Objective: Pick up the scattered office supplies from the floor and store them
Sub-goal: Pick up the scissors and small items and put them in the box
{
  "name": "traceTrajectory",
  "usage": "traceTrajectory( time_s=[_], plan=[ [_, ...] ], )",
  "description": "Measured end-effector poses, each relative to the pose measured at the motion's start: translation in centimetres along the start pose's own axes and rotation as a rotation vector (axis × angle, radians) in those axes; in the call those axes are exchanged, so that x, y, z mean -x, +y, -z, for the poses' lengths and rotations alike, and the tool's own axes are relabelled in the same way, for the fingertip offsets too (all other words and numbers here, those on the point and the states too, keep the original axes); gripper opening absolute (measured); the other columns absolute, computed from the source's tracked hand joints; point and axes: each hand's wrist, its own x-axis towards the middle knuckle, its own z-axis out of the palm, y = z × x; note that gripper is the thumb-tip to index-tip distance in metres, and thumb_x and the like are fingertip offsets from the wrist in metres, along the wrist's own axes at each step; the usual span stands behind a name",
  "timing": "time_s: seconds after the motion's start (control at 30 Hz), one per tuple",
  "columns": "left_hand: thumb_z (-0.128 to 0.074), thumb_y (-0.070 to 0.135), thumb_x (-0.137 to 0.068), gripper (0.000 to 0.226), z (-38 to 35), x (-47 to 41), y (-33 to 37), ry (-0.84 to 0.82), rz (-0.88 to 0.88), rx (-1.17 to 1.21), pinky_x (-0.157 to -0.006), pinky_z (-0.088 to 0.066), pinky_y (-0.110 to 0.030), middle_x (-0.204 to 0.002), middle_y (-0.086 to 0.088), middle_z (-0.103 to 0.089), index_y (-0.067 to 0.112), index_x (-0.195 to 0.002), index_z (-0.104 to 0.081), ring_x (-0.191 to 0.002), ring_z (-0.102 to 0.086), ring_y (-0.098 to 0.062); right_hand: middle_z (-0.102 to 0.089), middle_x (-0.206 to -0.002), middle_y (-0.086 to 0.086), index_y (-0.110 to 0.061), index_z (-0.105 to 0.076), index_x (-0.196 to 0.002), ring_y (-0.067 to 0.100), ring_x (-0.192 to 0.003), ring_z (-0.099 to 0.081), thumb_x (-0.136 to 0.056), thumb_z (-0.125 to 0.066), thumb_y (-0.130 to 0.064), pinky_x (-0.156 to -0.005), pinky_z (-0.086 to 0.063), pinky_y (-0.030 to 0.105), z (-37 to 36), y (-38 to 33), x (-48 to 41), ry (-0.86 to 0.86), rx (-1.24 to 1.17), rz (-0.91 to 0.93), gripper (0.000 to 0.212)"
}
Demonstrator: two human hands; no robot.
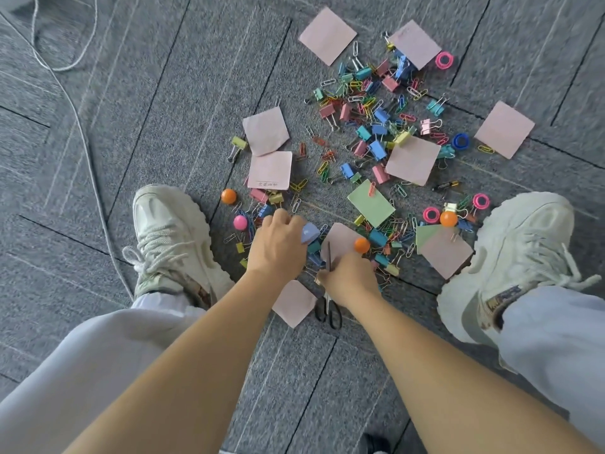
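Grey carpet tiles fill the whole frame, and a thin white cable runs down the left side. Two legs in pale trousers come in from the bottom corners, with one white shoe at centre left and the other shoe at centre right.

Between the shoes both bare arms reach to the floor. The left hand, in the centre of the frame, has its fingers curled over a pale blue object, which sticks out at the hand's right side. The right hand, just beside it and a little lower, is closed round the middle of black scissors; the handles show below the hand and the blade tip above it.

Pink square notes lie scattered from the top centre to the shoes, and a green note lies near the centre. Among them, many coloured binder clips and paper clips are spread, thickest in the upper right. Smaller still are orange balls, pink rings, a blue ring and a small dark battery at centre right.
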Motion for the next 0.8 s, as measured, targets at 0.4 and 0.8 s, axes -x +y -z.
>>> traceTrajectory(
  time_s=[0.4,0.8],
  plan=[
    [-0.079,0.009,-0.077,0.044,14.1,6.7,4.6,0.189,0.246,0.751,-0.065,-0.053,-0.034,-0.100,-0.001,-0.065,0.025,-0.106,-0.049,-0.079,-0.062,-0.019,-0.066,-0.085,0.013,-0.010,-0.054,-0.089,0.022,-0.065,-0.066,-0.101,-0.053,-0.019,-0.064,-0.057,0.038,8.9,-2.4,11.9,-0.076,-0.770,0.138,0.015],
    [-0.068,-0.011,-0.079,0.041,36.0,31.3,8.5,0.545,0.042,1.181,-0.082,-0.057,-0.041,-0.097,-0.011,-0.060,0.026,-0.096,-0.063,-0.075,-0.063,-0.022,-0.052,-0.075,0.010,-0.014,-0.068,-0.099,0.018,-0.054,-0.048,-0.097,-0.052,-0.050,-0.043,-0.038,0.019,18.0,-8.3,43.5,-0.061,-0.732,0.524,0.040]
  ],
)
